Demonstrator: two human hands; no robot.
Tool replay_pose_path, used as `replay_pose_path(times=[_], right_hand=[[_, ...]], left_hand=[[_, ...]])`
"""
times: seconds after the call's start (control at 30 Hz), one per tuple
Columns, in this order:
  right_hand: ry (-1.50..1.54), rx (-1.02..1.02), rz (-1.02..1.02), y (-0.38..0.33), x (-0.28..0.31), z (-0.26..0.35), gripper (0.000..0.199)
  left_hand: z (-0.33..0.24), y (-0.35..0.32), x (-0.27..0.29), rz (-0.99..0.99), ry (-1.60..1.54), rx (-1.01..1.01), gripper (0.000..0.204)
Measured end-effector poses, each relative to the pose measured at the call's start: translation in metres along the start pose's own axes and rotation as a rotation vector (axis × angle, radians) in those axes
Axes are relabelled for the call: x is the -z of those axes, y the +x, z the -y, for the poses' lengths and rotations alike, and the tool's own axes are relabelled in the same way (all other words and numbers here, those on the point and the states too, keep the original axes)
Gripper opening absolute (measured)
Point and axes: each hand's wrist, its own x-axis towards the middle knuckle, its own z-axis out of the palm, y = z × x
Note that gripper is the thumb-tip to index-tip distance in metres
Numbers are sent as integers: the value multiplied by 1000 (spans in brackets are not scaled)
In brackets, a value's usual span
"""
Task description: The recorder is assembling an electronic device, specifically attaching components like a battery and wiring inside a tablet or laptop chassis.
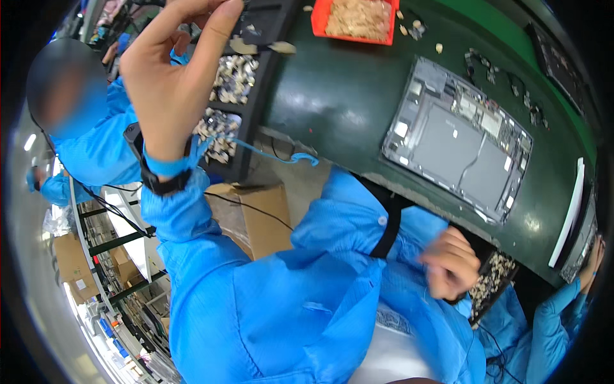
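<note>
My left hand (pixel 173 77) is raised at the upper left, over a black compartment tray (pixel 252 128) of small pale and dark pieces. Thumb and forefinger close together at the top edge of the picture; what they hold, if anything, I cannot make out. A blue strap with a cord (pixel 256 150) and a black band circle that wrist. My right hand (pixel 451 262), smeared by motion, is curled in front of my body by the bench edge; its grip is hidden. Beyond it on the bench lies an opened laptop base (pixel 460 141), its battery and circuit board exposed.
On the dark green bench (pixel 339 96) stands a red bin (pixel 320 22) of small pale pieces. Loose dark cables (pixel 505 77) lie behind the laptop base. Below are a cardboard box (pixel 265 221) and another parts tray (pixel 492 278). Co-workers in blue are at left and right.
</note>
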Motion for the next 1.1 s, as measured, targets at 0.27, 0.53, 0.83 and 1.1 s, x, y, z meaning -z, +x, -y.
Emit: replay_pose_path(times=[0.27,0.53,0.83,1.1], right_hand=[[17,-233,-300,-10,-41,-12,53],[5,-517,-546,-23,-23,-9,39],[-37,-404,-423,1,-18,-9,26],[65,-415,-299,15,-34,-2,26]], left_hand=[[-147,-123,-131,85,-1445,835,21],[-169,-182,-185,279,-1805,907,14],[-134,-164,-166,82,-1116,512,17],[-125,-147,-160,106,-1276,649,20]])
